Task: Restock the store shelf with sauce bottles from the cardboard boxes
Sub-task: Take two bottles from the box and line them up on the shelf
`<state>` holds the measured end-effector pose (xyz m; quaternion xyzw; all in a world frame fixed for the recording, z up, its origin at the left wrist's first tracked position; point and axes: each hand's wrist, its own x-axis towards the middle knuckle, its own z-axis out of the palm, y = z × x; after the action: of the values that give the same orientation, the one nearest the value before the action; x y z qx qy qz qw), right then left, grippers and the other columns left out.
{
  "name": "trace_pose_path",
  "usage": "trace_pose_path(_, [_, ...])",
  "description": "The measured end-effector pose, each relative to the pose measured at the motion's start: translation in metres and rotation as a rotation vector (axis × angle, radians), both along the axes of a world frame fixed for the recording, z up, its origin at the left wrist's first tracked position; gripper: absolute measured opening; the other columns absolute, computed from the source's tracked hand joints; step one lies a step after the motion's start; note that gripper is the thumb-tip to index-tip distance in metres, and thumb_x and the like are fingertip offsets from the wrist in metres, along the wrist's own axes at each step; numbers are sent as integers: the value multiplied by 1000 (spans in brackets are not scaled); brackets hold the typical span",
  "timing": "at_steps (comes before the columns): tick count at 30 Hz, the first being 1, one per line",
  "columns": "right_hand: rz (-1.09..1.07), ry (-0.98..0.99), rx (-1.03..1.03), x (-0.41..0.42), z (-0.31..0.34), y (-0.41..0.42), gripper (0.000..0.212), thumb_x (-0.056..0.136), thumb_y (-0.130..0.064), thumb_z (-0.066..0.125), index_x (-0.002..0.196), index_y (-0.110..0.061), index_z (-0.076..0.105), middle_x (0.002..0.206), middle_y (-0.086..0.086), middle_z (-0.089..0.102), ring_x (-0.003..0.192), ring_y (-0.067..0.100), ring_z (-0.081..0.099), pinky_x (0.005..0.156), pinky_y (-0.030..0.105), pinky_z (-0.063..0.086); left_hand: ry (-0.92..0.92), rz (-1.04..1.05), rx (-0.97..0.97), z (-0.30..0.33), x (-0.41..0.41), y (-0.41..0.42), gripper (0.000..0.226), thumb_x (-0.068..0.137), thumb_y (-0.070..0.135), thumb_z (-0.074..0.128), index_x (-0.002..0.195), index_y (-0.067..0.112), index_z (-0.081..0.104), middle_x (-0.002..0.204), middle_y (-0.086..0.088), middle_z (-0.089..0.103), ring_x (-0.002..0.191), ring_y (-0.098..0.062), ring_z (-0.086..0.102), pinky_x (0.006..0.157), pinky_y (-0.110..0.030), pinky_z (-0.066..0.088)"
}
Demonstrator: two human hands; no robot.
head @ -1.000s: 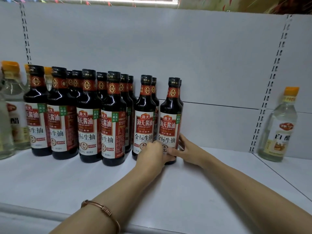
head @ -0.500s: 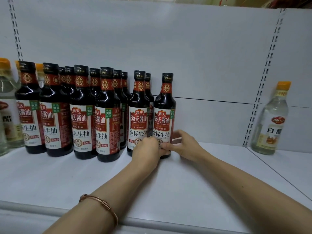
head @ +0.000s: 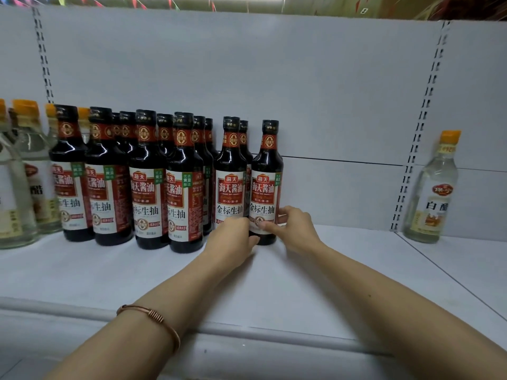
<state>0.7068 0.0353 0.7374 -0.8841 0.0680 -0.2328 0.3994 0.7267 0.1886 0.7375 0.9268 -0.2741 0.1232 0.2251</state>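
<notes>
Several dark soy sauce bottles with red and white labels stand in rows on the white shelf (head: 343, 270). The rightmost bottle (head: 266, 176) stands upright at the row's right end. My left hand (head: 233, 239) grips its base from the left, fingers curled against the lower label. My right hand (head: 295, 229) holds the same bottle from the right, thumb on the label front and fingers round its side. A second bottle (head: 230, 174) stands directly to its left, touching it. No cardboard box is in view.
Clear vinegar bottles with orange caps (head: 24, 171) crowd the shelf's far left. One lone vinegar bottle (head: 433, 193) stands on the neighbouring shelf section at right. A white back panel with slotted uprights (head: 422, 119) rises behind. The shelf's front rail (head: 247, 333) runs below my arms.
The rightmost bottle has slid back and left, closing up against its neighbour. Both hands stay on its base.
</notes>
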Motion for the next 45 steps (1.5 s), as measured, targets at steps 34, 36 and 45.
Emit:
trace_pose_path(34, [1019,150,27,-185,-8,252,43,75,-63,49,104,-35,64,105,-22,66,100,-12,58,88,13,46,104,445,-384,-43,-281,287,25,88,50,54,107,37,64,101,19,66,82,-6,67,68,-22,54])
trace_pose_path(36, [1049,171,-18,-191,-17,279,40,75,-64,47,103,-38,62,105,-24,64,100,-14,56,84,8,45,154,506,-361,-55,-298,318,35,83,58,51,109,37,62,104,17,65,76,-10,69,63,-22,54])
trace_pose_path(45, [1193,216,-143,-182,-26,453,31,90,-50,52,112,-30,61,111,-19,64,104,-6,59,92,16,46,170,663,-245,-82,-326,484,43,84,57,49,116,31,63,108,18,63,101,2,58,86,-26,50])
